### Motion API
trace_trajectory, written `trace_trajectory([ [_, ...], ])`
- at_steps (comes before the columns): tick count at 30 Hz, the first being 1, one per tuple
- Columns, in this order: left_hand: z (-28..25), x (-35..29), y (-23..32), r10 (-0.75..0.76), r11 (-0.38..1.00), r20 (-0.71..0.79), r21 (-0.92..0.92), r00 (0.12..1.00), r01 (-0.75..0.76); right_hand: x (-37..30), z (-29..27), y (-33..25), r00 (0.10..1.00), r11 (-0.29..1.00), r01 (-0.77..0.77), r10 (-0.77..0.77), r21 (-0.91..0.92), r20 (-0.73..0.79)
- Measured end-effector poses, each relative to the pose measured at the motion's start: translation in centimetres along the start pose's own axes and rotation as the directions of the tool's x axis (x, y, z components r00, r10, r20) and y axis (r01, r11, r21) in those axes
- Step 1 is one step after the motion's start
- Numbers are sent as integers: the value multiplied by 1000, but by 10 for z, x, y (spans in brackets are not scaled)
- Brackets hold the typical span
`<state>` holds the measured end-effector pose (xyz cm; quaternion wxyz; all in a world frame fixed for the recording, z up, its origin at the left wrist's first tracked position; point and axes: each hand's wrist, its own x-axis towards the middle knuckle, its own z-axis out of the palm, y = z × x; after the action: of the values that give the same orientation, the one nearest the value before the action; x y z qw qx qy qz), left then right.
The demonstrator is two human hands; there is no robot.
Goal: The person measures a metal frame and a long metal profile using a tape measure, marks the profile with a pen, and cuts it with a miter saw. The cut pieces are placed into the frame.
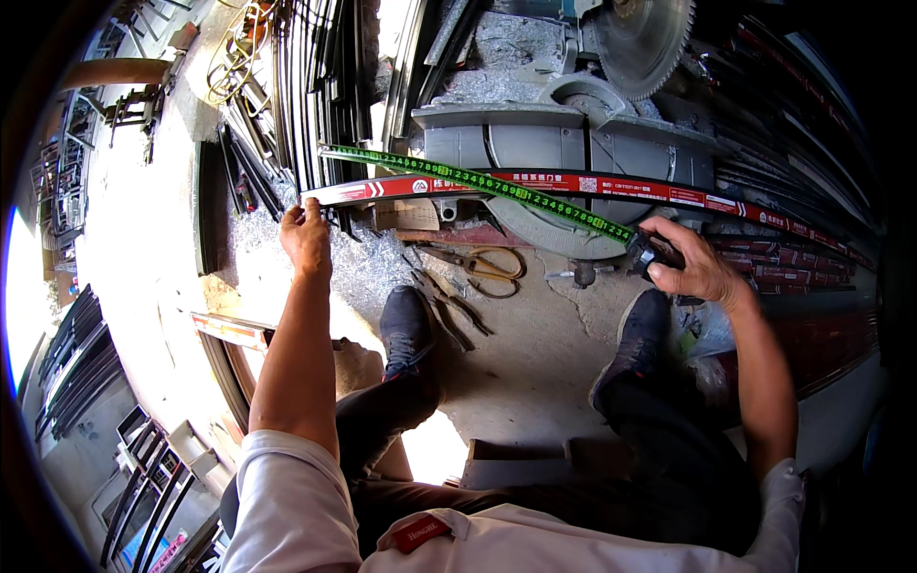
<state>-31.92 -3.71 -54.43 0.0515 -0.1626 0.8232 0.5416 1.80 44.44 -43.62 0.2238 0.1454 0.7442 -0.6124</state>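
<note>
My right hand (702,265) is closed around a black tape measure (651,252). Its green blade (439,170) is pulled out to the left and slants across a long metal profile (630,188) covered in red and white film. The blade's free end lies beyond the profile, apart from my left hand. With the fingertips of my left hand (308,239) I pinch the profile's left end. The profile rests across the grey bed of a mitre saw (535,145), and its right end runs off into shadow.
A round toothed saw blade (645,43) stands raised beyond the bed. Scissors (492,270) and pliers (449,306) lie on the floor between my shoes. Dark profiles (325,86) are stacked at the far left, with more film-wrapped ones (783,267) at right. Metal shavings (358,263) cover the ground.
</note>
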Motion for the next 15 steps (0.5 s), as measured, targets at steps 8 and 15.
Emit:
trace_trajectory([
  [8, 16, -49, 16, 409, 802, -183, 539, 894, -257, 27, -15, -16, 997, 999, 20, -23, 47, 69],
  [15, 59, -109, 74, 771, 312, 433, 384, 467, -869, 47, -21, -29, 989, 996, -26, 13, 87, 148],
])
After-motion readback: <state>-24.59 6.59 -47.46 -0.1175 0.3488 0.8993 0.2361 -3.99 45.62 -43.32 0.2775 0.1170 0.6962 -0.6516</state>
